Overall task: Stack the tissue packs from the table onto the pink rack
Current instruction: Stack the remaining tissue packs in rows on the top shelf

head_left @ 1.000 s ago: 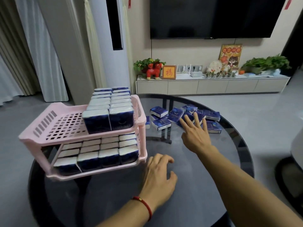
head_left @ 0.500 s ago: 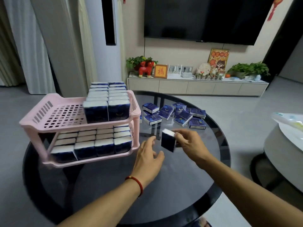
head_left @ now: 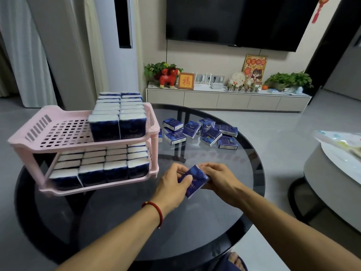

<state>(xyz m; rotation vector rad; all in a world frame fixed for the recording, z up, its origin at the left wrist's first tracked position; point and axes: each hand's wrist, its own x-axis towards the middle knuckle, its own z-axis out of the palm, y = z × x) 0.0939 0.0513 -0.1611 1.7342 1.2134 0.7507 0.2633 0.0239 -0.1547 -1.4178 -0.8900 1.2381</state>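
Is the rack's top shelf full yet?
No. The top shelf holds two rows of tissue packs on its right side; the left half is bare.

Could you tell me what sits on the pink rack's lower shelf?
Rows of tissue packs fill the lower shelf four across; the back rows are hidden under the upper shelf.

I am standing in a home living room. A large flat television (head_left: 240,20) is hanging on the wall above a long, low cream media cabinet (head_left: 228,99), which is carrying potted green plants (head_left: 289,80), a red toy animal (head_left: 169,78), a framed gold character (head_left: 186,81) and a festive picture (head_left: 254,65). Pale curtains (head_left: 21,55) are hanging at the left beside a tall white floor-standing air conditioner (head_left: 119,45). A round dark glass surface (head_left: 136,222) is sitting in front of me on the grey floor (head_left: 273,122).
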